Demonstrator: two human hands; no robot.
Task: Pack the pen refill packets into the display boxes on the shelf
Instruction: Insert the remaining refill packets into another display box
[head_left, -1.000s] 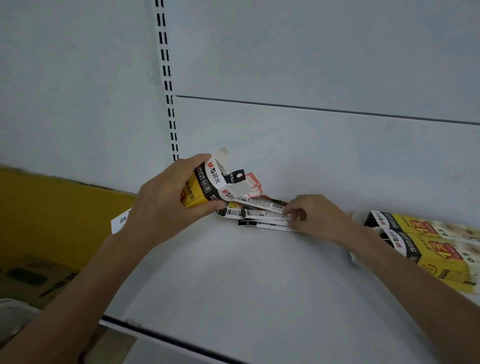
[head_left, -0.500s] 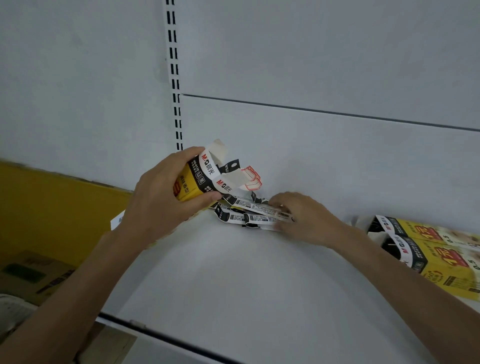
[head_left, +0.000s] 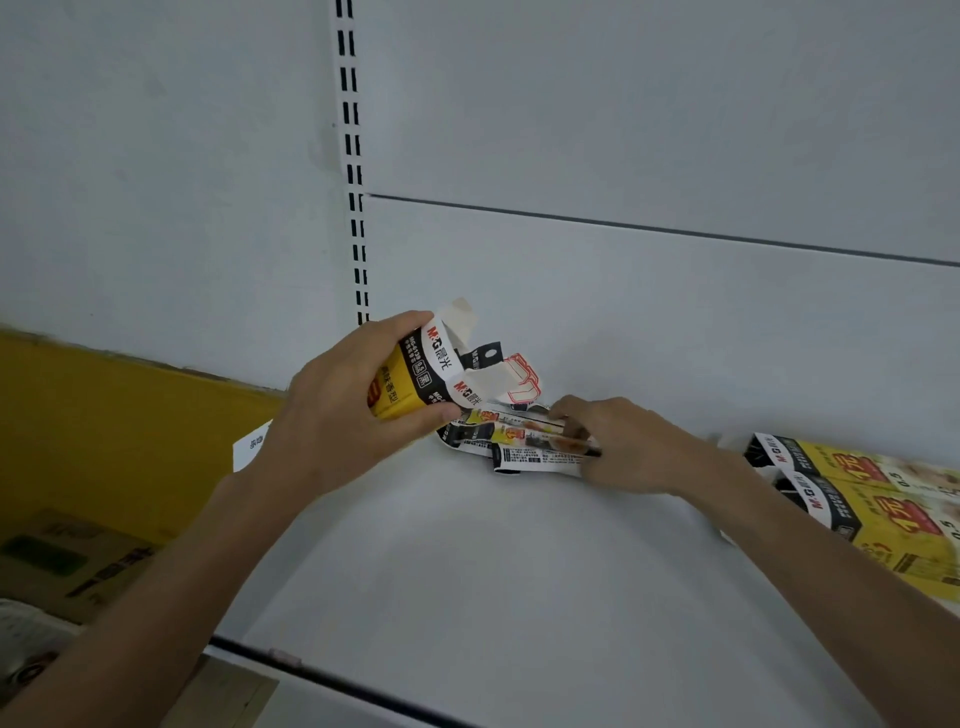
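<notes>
From the head view, the slotted upright (head_left: 353, 156) runs down the smooth white back panel and ends just behind the left hand (head_left: 337, 415). That hand wraps around a glossy yellow-and-black cardboard display box (head_left: 410, 379), tilted with its white flaps open and creased toward the right. Just right of and below the upright's foot, a loose fan of flat, printed pen refill packets (head_left: 519, 449) lies on the matte white shelf (head_left: 493, 597), their left ends tucked under the box mouth. The right hand (head_left: 628, 449) curls over their right ends, pinching them and hiding those tips. Far right of the upright, two more display boxes (head_left: 857, 499) lie side by side. Left of it are a yellow panel (head_left: 104, 415), a white tag (head_left: 252, 444) and a brown carton (head_left: 62, 556).
</notes>
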